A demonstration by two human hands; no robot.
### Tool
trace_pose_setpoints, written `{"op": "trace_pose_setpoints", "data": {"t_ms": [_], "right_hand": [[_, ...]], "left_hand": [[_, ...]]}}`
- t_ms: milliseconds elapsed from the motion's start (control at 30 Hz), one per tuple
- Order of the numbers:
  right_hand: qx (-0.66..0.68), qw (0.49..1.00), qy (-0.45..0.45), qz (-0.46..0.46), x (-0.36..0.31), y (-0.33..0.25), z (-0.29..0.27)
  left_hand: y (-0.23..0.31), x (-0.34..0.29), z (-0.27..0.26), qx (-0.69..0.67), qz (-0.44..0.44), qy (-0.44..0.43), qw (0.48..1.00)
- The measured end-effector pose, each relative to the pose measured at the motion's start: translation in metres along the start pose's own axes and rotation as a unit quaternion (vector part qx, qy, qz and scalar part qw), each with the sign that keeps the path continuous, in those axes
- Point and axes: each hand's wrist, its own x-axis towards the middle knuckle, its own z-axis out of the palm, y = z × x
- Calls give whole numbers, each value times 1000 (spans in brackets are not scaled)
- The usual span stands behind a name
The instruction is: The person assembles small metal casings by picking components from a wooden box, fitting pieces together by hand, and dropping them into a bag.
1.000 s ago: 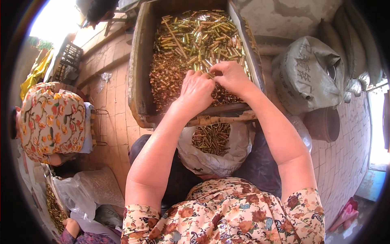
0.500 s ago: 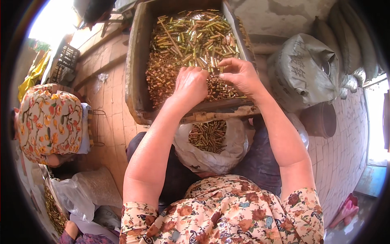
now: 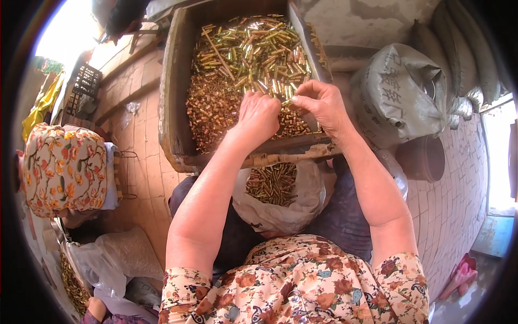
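My left hand (image 3: 259, 114) is closed, its fingers curled down over the small parts in the tray; what it holds is hidden. Close beside it, my right hand (image 3: 325, 108) pinches a small yellowish metal piece (image 3: 286, 102) between thumb and fingertips. Both hands are above the near half of a deep wooden tray (image 3: 171, 108). Long, shiny brass-coloured metal sleeves (image 3: 259, 46) fill its far part. Small copper-coloured metal pieces (image 3: 210, 108) are heaped at the near left. A thin stick (image 3: 217, 55) lies across the sleeves.
Between my knees, an open white sack (image 3: 307, 202) holds many assembled-looking metal pieces (image 3: 271, 183). To the right are a grey woven sack (image 3: 396, 92) and a dark bucket (image 3: 423, 159). A person in a flowered top (image 3: 65, 170) is at the left; another person's hand (image 3: 97, 309) shows lower left.
My right thumb and fingers have come closer together. The hands stay side by side over the tray, and the view has shifted slightly, the tray appearing a little further left and lower.
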Motion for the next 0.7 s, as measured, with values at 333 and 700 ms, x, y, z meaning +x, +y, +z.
{"op": "trace_pose_setpoints", "data": {"t_ms": [333,700], "right_hand": [[34,999,2,5,-8,0,4],[56,998,-22,2,-18,-4,27]], "left_hand": [[8,-12,-29,-201,-142,16,969],[-2,-36,-58,-605,-239,18,759]]}}
